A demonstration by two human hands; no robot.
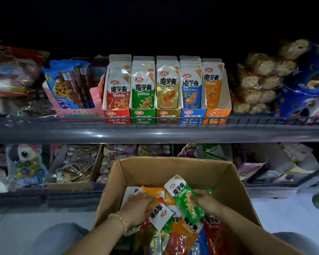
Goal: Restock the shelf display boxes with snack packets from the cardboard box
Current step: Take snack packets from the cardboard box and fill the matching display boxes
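Left hand's (137,206) hold unclear; right hand (207,201) grips packet (184,196).

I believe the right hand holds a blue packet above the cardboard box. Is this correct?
Not quite. The head view shows that the packet in the right hand is green, not blue. The rest stands: it is held above the cardboard box.
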